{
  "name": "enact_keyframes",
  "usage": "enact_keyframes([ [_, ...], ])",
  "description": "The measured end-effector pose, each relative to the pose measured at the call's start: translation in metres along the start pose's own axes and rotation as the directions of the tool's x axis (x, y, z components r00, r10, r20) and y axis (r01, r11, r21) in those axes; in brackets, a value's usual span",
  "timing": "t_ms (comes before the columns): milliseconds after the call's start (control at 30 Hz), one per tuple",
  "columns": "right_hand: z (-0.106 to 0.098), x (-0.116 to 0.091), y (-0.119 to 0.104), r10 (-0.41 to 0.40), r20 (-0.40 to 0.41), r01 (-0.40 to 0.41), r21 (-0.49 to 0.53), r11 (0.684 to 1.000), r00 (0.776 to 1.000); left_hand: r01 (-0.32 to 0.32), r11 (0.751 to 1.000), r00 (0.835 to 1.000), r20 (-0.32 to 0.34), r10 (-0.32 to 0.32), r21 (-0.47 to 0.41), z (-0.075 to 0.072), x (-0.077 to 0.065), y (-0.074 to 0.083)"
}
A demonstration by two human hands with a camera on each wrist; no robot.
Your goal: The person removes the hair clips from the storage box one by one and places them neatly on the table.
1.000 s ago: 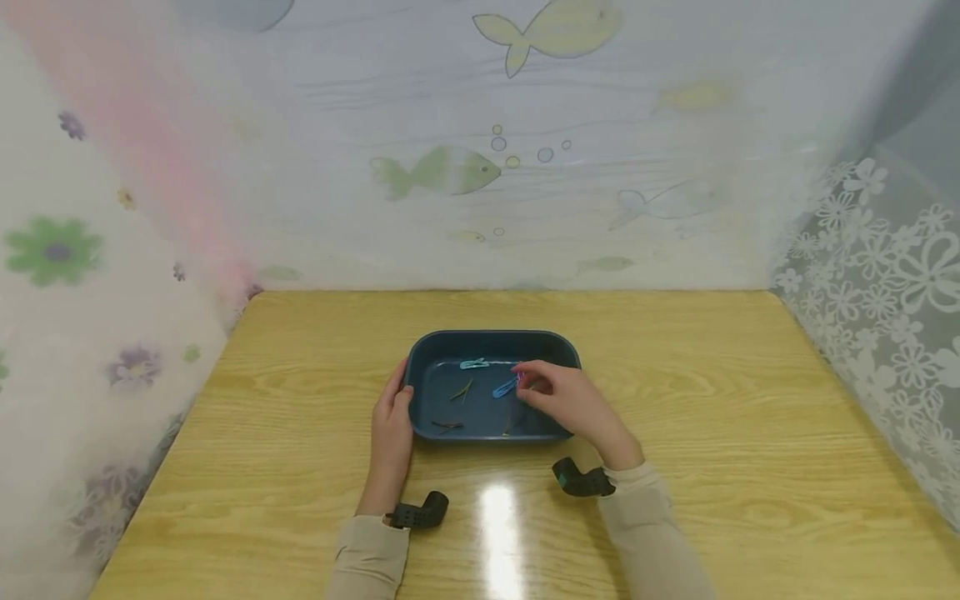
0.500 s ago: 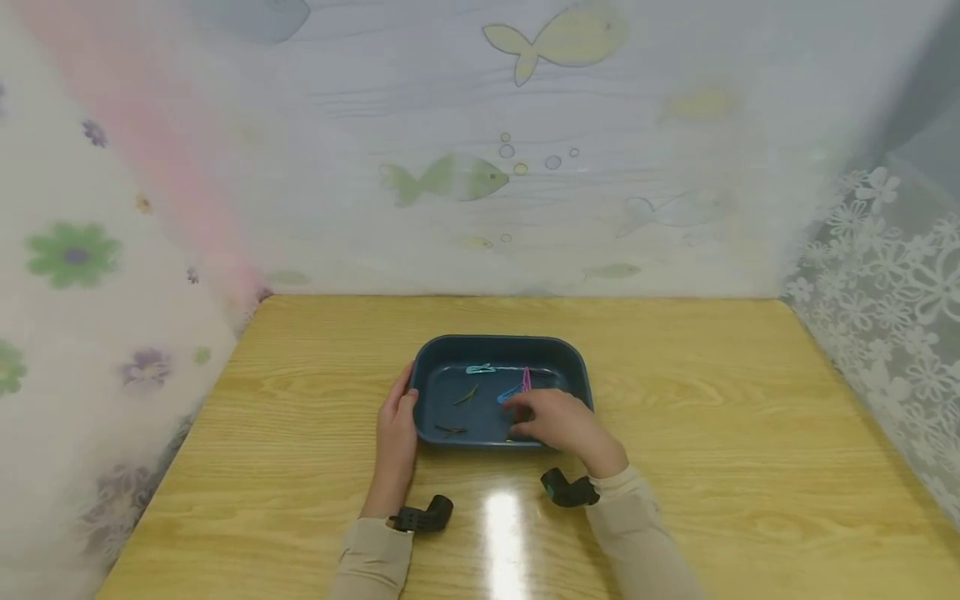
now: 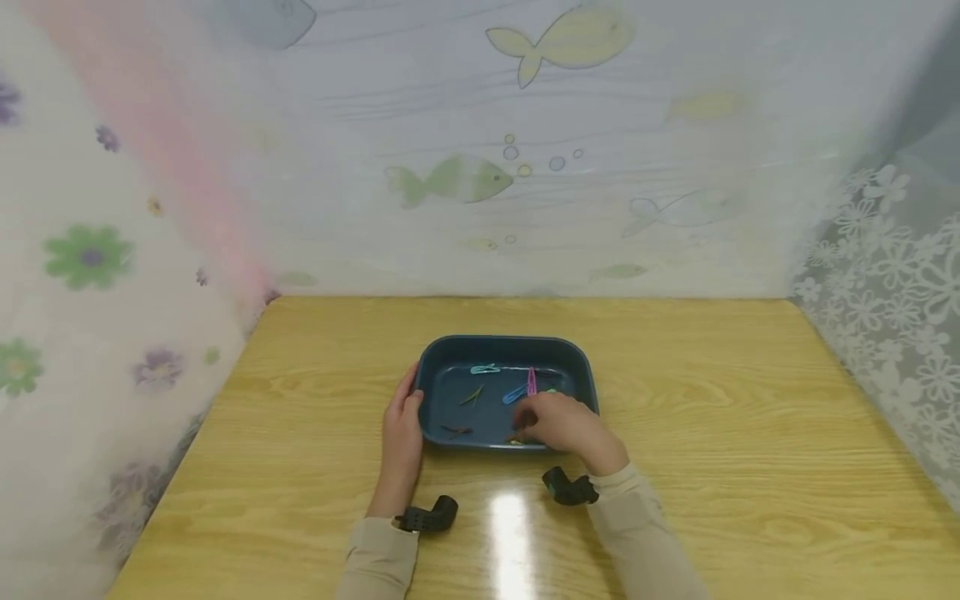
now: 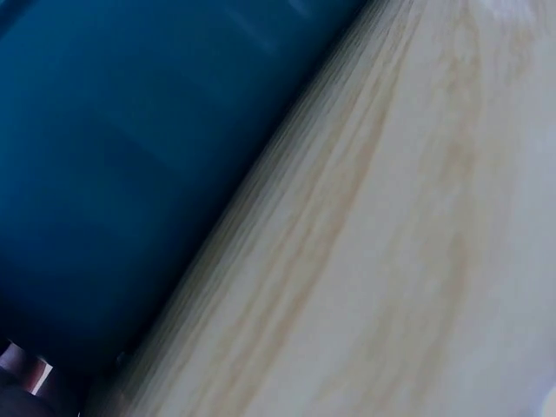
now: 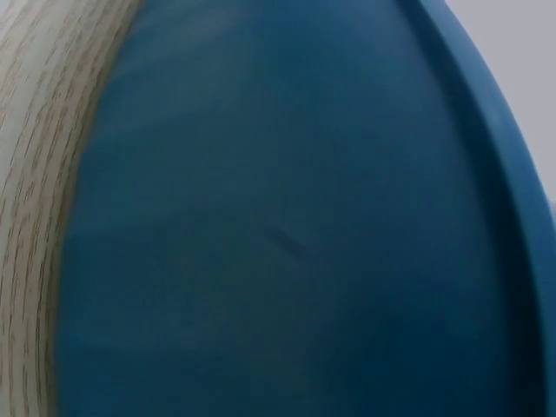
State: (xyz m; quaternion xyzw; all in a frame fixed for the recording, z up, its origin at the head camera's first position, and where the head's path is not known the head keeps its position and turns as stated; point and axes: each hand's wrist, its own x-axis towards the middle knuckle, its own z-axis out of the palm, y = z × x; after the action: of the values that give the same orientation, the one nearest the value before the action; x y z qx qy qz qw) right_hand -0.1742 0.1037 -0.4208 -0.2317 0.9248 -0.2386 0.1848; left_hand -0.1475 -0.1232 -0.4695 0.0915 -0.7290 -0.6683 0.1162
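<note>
A dark blue rectangular tub [image 3: 446,343] stands on the table. My left hand [image 3: 402,429] grips its left side, thumb at the rim and fingers along the outer wall. My right hand [image 3: 564,423] reaches over the near right part, fingers bent down into it. Its blurred fingertips are right at a small yellowish piece [image 3: 516,441] by the near wall; I cannot tell whether they pinch it. Just beyond lie a blue clip [image 3: 514,394] and a pink clip [image 3: 532,382]. Farther left are a light teal clip [image 3: 485,369], an olive V-shaped piece [image 3: 472,395] and a brown crossed piece [image 3: 457,431].
The wood-grain table [image 3: 697,400] extends around the tub. Behind it hangs a pale curtain [image 3: 420,242] with fish prints, and flowered sheets close off both sides. A bit of green [image 3: 551,391] shows just past the right hand. The right wrist view shows mostly the tub's outer wall [image 5: 278,174].
My right hand has let go of the pink clip, which now lies beside the blue one, and has moved toward the tub's near wall. The left hand keeps its grip.
</note>
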Motion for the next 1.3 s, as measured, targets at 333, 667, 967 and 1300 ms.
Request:
enact_keyframes([
  [333, -0.0001, -0.0015, -0.0013, -0.013, -0.023, 0.013, -0.015, 1.000, 1.000, -0.015, 1.000, 1.000, 0.005, 0.015, 0.016, -0.0004, -0.0020, 0.0012],
  [667, 0.0006, -0.0025, -0.0015, -0.005, -0.063, 0.000, -0.087, 0.996, 0.998, 0.009, 1.000, 1.000, 0.022, -0.009, 0.002, -0.0018, -0.0028, -0.0006],
  [967, 0.0009, -0.0032, 0.0005, -0.005, -0.144, -0.012, -0.117, 0.993, 0.990, 0.023, 1.000, 0.999, 0.025, -0.022, -0.011, -0.0002, -0.0012, 0.0022],
  [1300, -0.0009, -0.0008, 0.0012, -0.069, -0.204, 0.050, -0.101, 0.994, 0.977, -0.011, 1.000, 1.000, 0.006, 0.011, 0.000, 0.0003, -0.0031, 0.0015],
])
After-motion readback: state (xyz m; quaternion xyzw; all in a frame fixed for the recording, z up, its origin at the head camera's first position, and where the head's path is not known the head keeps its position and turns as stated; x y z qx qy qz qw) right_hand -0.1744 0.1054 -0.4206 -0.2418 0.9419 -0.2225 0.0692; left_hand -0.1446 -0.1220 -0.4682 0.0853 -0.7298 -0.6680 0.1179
